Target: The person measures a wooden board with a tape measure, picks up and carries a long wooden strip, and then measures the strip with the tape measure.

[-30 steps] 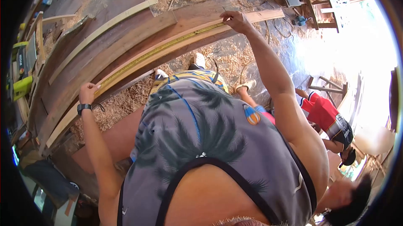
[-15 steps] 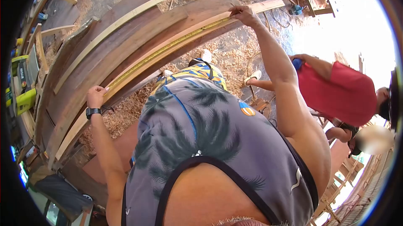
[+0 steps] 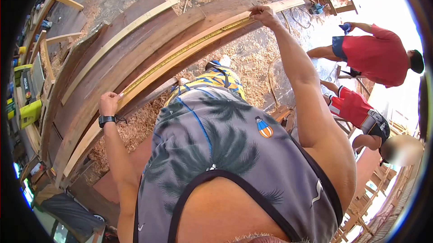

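A yellow tape measure (image 3: 184, 51) lies stretched along a long pale wooden board (image 3: 155, 79), between my two hands. My left hand (image 3: 108, 103), with a dark watch at the wrist, pinches the tape at its left end. Toward the far right end of the board, my right hand (image 3: 264, 16) has its fingers closed on the tape's other end. Just beyond the tape, a wider brown plank (image 3: 135, 55) runs alongside. The tape's case cannot be made out.
More boards lie beyond, including a narrow pale strip (image 3: 121, 40). Green power tool gear (image 3: 29, 113) stands at the left edge. Wood shavings (image 3: 252, 58) and a cable cover the floor. At right are a person in a red shirt (image 3: 374, 58) and another in red and black (image 3: 356, 105).
The person in the red shirt has moved up and away from my right arm, uncovering a second person in red. My hands stay on the tape, with only a slight shift in view.
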### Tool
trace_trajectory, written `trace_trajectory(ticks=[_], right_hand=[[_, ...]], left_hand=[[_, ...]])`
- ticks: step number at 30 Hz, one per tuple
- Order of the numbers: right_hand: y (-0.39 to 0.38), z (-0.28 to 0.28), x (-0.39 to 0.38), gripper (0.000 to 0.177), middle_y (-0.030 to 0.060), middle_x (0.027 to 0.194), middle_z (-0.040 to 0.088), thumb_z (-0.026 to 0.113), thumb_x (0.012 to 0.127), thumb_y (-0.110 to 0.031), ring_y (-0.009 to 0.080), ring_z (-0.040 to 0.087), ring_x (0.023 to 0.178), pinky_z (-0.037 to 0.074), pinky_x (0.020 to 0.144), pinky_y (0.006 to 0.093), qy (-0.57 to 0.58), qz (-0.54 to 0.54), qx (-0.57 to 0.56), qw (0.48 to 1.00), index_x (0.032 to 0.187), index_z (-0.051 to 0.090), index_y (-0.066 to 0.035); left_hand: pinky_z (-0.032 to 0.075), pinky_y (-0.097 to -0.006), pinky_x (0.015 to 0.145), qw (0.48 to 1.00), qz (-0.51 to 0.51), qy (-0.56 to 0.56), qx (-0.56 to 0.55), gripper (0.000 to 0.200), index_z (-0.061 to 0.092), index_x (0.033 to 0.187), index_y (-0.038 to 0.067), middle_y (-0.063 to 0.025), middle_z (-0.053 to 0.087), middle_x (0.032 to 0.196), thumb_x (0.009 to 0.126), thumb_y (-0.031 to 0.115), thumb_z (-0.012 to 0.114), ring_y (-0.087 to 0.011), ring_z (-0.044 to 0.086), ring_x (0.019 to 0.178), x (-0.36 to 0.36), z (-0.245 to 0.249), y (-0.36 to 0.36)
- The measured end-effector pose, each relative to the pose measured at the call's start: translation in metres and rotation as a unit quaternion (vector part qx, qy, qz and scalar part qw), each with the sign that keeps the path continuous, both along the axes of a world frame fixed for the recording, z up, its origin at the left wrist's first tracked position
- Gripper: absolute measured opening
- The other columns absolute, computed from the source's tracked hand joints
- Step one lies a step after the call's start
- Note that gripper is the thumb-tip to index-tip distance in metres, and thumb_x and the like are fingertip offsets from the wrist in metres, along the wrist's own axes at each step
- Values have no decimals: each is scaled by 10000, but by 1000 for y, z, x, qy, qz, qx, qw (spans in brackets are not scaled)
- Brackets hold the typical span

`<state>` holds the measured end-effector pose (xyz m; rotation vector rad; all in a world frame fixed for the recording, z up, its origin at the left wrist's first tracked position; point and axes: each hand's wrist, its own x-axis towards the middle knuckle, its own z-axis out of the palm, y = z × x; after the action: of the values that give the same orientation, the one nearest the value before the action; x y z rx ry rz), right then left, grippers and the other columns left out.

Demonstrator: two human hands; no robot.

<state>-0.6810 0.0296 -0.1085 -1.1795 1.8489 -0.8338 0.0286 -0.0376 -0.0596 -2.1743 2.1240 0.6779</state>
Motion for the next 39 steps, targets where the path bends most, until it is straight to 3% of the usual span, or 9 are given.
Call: trace_trajectory(ticks=[2,6,15,22,23,24,25,28,39], right_hand=[[0,0,1,277,41,909,705,723,777,-19,123,647,871,518,819,267,44,-3,-5,999,1049,711,-70],[1,-6,-3,267,42,903,706,731,777,-26,125,650,859,520,807,267,51,-6,-13,999,1040,716,-75],[-1,-11,-5,254,37,881,708,730,778,-21,118,649,841,520,794,260,28,-2,-27,999,1029,718,-59],[3,-8,-7,287,90,906,719,750,754,-98,141,650,835,519,789,277,111,25,-54,992,1030,709,-33],[0,-49,-37,293,81,902,713,763,749,-99,143,645,834,519,793,286,84,17,-72,994,1033,711,-43],[-1,-52,-38,297,80,907,704,769,751,-87,149,644,839,521,791,288,82,20,-90,992,1035,703,-26],[0,-48,-33,275,85,919,698,761,763,-58,155,644,850,524,789,282,18,19,-87,996,1023,693,1],[3,-22,-19,232,88,932,698,721,775,30,157,658,904,529,832,275,-11,0,-63,998,1002,677,19],[-6,-30,-23,212,81,942,707,689,797,39,158,669,881,532,838,273,29,8,-48,998,1006,682,8]], left_hand=[[497,-355,652,1000,-6,9,-2,278,738,770,56,-133,701,742,712,318,807,-247,661,680,-5,5,2],[500,-357,656,1000,-6,3,-7,287,738,771,56,-134,704,748,710,328,808,-246,665,687,-7,8,4],[509,-401,660,1000,0,1,-16,283,741,764,95,-134,706,787,697,362,806,-304,667,736,-6,6,8],[486,-445,702,999,-10,35,-35,377,645,761,55,-173,659,828,737,416,752,-373,616,785,4,-5,14],[480,-465,703,998,-24,24,-51,376,655,793,55,-199,657,861,749,420,736,-400,610,806,0,-1,16],[480,-481,712,998,-43,11,-42,402,661,853,50,-219,656,896,764,437,717,-413,611,834,1,0,15],[484,-489,725,998,-49,1,-45,421,665,885,47,-223,659,916,768,449,707,-417,616,858,2,1,15],[495,-468,761,999,-19,0,-46,387,657,844,53,-196,671,888,756,423,727,-383,629,876,3,1,17],[486,-458,756,999,-5,-23,-47,386,638,818,39,-186,648,899,738,394,768,-375,608,876,30,-9,15]])
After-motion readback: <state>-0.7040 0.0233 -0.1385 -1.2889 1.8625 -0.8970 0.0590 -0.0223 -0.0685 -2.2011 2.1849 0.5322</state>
